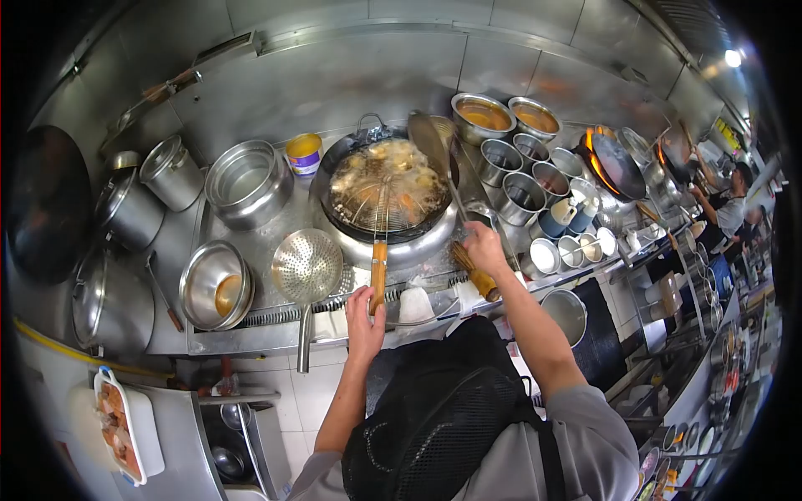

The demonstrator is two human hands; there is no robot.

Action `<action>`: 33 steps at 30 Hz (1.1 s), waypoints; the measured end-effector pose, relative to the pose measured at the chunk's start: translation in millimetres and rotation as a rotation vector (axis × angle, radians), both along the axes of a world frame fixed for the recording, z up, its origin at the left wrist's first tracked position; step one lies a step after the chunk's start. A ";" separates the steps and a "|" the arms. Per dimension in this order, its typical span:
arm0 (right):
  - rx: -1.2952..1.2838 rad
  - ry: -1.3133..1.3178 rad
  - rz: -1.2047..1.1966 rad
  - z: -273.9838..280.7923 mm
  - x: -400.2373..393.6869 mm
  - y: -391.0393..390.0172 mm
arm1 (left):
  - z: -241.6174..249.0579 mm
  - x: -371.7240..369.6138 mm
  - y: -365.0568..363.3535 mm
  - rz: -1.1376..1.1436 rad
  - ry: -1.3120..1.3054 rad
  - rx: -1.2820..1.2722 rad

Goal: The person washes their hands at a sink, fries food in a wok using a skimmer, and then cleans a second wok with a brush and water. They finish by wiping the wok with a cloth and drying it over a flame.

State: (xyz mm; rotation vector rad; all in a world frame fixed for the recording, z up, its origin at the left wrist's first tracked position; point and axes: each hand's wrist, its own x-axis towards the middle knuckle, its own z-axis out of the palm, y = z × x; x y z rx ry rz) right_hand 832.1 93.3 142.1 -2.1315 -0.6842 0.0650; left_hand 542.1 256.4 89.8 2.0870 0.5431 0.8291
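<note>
A spider strainer (378, 271) with a wooden handle and wire basket reaches into the black wok (336, 159). My left hand (365, 327) is closed at the lower end of its handle. Pieces of food (388, 171) fry in bubbling oil around the basket. My right hand (483, 249) is closed round the long thin handle of a ladle (428, 144), whose dark head is raised at the wok's right rim. Just below that hand lies a bamboo brush (476, 275). A perforated metal skimmer (307, 265) rests left of my left hand, its handle over the counter edge.
Left of the wok stand a yellow-and-purple tin (304, 156), a large steel pot (248, 185) and steel bowls (219, 285). Several steel canisters (524, 199) and two basins of orange liquid (483, 117) crowd the right. Flames surround another wok (614, 163); a person (728, 204) stands farther along.
</note>
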 end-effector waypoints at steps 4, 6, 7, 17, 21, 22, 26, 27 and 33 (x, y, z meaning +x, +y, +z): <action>-0.029 -0.011 0.071 9.8 1.6 14.8 | 6.5 1.4 -1.5 0.034 0.019 0.008; -0.014 0.001 0.096 27.6 -8.6 9.1 | 2.8 -3.5 0.4 0.046 0.018 0.013; 0.004 0.030 0.081 36.7 -13.5 3.9 | 0.0 -7.2 1.9 0.061 0.011 0.018; 0.126 -0.021 -0.010 35.0 -2.6 -33.1 | -20.8 -44.4 16.6 0.154 0.097 -0.122; 0.108 -0.019 -0.022 36.9 -1.3 -35.6 | -20.1 -36.9 19.4 0.139 0.100 -0.126; 0.111 -0.034 -0.023 36.3 -0.4 -34.9 | -18.2 -34.1 20.0 0.137 0.098 -0.118; 0.134 0.018 -0.001 27.3 4.9 -34.5 | -9.6 -29.7 22.7 0.161 0.093 -0.117; 0.251 0.186 0.030 22.3 6.0 -33.9 | -8.6 -31.5 24.4 0.174 0.095 -0.117; 0.607 0.788 0.198 28.6 -27.2 -14.3 | -0.7 -48.0 28.5 0.285 0.069 -0.105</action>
